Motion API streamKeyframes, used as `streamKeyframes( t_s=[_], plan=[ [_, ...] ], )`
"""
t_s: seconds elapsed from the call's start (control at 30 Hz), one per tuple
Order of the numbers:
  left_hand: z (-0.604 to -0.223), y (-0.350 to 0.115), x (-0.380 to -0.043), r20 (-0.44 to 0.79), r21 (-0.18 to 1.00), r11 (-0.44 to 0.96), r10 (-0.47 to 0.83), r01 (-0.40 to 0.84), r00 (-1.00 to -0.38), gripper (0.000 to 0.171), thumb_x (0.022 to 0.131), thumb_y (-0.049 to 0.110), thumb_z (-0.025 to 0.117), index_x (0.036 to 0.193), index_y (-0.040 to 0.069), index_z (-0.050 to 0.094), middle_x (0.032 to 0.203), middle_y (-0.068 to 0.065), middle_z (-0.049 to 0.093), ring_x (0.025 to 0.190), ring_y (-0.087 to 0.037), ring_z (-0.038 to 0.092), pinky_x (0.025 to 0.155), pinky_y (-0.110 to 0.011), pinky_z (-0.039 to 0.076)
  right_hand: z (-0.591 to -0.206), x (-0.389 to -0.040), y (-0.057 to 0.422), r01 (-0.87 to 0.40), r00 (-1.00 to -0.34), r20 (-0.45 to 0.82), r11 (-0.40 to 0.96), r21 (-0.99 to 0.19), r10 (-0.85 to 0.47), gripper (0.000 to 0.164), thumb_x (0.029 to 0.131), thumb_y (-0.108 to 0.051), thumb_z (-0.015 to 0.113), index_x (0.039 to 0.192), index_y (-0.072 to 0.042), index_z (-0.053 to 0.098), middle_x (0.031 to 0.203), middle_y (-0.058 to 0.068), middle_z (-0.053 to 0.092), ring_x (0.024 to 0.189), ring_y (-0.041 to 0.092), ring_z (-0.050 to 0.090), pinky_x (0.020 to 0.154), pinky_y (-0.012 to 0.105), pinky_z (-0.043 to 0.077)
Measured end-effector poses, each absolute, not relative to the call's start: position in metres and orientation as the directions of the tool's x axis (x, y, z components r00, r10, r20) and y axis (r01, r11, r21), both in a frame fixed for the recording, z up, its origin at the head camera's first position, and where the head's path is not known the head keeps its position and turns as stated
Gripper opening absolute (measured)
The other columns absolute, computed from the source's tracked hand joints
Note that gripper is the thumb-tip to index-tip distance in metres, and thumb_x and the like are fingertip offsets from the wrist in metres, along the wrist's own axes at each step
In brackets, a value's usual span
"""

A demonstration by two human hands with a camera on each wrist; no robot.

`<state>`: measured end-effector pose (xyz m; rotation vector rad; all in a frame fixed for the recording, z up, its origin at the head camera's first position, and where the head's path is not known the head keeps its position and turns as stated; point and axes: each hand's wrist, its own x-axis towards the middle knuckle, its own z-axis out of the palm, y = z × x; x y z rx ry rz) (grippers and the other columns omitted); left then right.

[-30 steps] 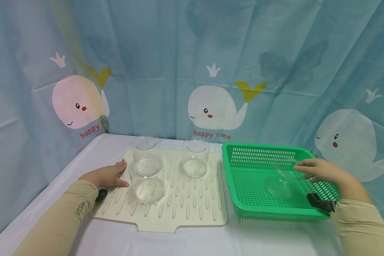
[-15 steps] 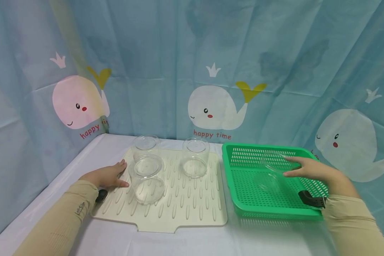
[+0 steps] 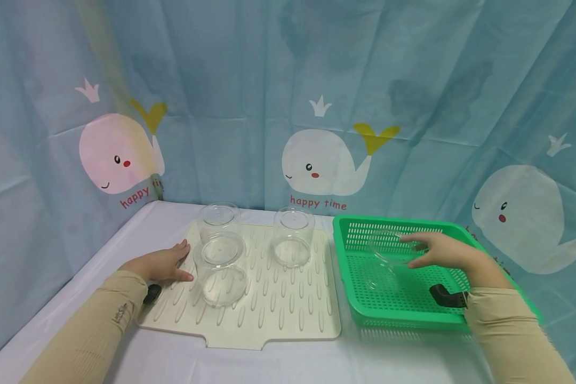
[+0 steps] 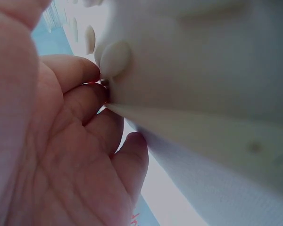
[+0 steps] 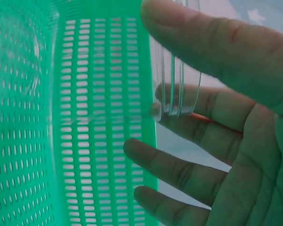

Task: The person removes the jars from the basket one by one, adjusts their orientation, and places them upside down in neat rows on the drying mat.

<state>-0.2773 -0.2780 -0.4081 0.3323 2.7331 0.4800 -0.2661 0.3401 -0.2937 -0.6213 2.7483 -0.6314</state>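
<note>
My right hand [image 3: 444,253] is over the green basket [image 3: 389,314], gripping a clear plastic jar [image 3: 389,250] between thumb and fingers. The right wrist view shows ringed ridges on the jar [image 5: 177,96], with the thumb on one side and fingertips behind it; the two lower fingers stay spread apart from it. Three more clear jars stand on the cream ridged draining board: one at the front [image 3: 223,272], one behind it [image 3: 218,216], one to the right [image 3: 293,237]. My left hand [image 3: 158,264] rests at the board's left edge, and its fingers [image 4: 92,101] touch that edge.
The draining board [image 3: 269,325] lies on a white-covered table [image 3: 249,362], with a spout-like tab at its front. Just to its right sits the basket. A blue curtain [image 3: 245,133] printed with whales hangs behind. Black wrist devices [image 3: 446,296] show at both sleeves.
My right hand has moved left across the basket, carrying the clear jar toward the basket's left side. The left hand and the three jars on the board have stayed in place.
</note>
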Motion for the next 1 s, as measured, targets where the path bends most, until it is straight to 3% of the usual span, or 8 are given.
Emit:
streamKeyframes(
  t_s=[0.2, 0.43, 0.67, 0.87, 1.0],
  plan=[
    [-0.409, -0.279, -0.278, -0.293, 0.363, 0.919, 0.273, 0.157, -0.916, 0.119, 0.065, 0.063, 0.064, 0.140, -0.013, 0.012, 0.145, -0.033, 0.004, 0.132, -0.048, 0.006, 0.106, -0.058, 0.010, -0.296, -0.270, 0.325, -0.378, -0.855, -0.144, 0.788, -0.486, -0.499, 0.068, 0.077, -0.030, 0.073, 0.133, -0.004, 0.043, 0.137, 0.021, 0.039, 0.117, 0.044, 0.044, 0.080, 0.042, 0.051],
    [-0.411, -0.279, -0.279, -0.293, 0.358, 0.920, 0.271, 0.158, -0.917, 0.120, 0.064, 0.064, 0.064, 0.140, -0.012, 0.012, 0.145, -0.033, 0.004, 0.133, -0.048, 0.006, 0.106, -0.057, 0.010, -0.300, -0.274, 0.312, -0.373, -0.836, -0.146, 0.744, -0.555, -0.529, 0.094, 0.073, -0.037, 0.075, 0.143, -0.008, 0.020, 0.142, 0.021, 0.031, 0.120, 0.045, 0.041, 0.082, 0.040, 0.051],
    [-0.411, -0.278, -0.280, -0.301, 0.363, 0.921, 0.257, 0.139, -0.918, 0.121, 0.063, 0.065, 0.064, 0.141, -0.011, 0.011, 0.146, -0.032, 0.004, 0.133, -0.048, 0.005, 0.106, -0.058, 0.009, -0.300, -0.277, 0.306, -0.388, -0.821, -0.141, 0.722, -0.573, -0.554, 0.094, 0.074, -0.036, 0.074, 0.145, -0.006, 0.020, 0.143, 0.021, 0.031, 0.122, 0.043, 0.040, 0.088, 0.044, 0.048],
    [-0.410, -0.277, -0.279, -0.305, 0.370, 0.920, 0.251, 0.129, -0.919, 0.120, 0.063, 0.065, 0.064, 0.141, -0.010, 0.011, 0.146, -0.032, 0.004, 0.133, -0.048, 0.005, 0.106, -0.058, 0.009, -0.304, -0.281, 0.303, -0.380, -0.785, -0.161, 0.671, -0.637, -0.598, 0.091, 0.077, -0.022, 0.074, 0.145, -0.002, 0.016, 0.145, 0.024, 0.026, 0.128, 0.044, 0.032, 0.098, 0.050, 0.037],
    [-0.409, -0.277, -0.278, -0.306, 0.374, 0.918, 0.253, 0.128, -0.918, 0.120, 0.064, 0.064, 0.064, 0.141, -0.011, 0.011, 0.146, -0.032, 0.003, 0.133, -0.047, 0.005, 0.107, -0.057, 0.008, -0.307, -0.283, 0.301, -0.380, -0.767, -0.178, 0.660, -0.648, -0.616, 0.094, 0.076, -0.024, 0.074, 0.145, -0.002, 0.015, 0.146, 0.024, 0.024, 0.129, 0.044, 0.029, 0.101, 0.053, 0.032]
  ],
)
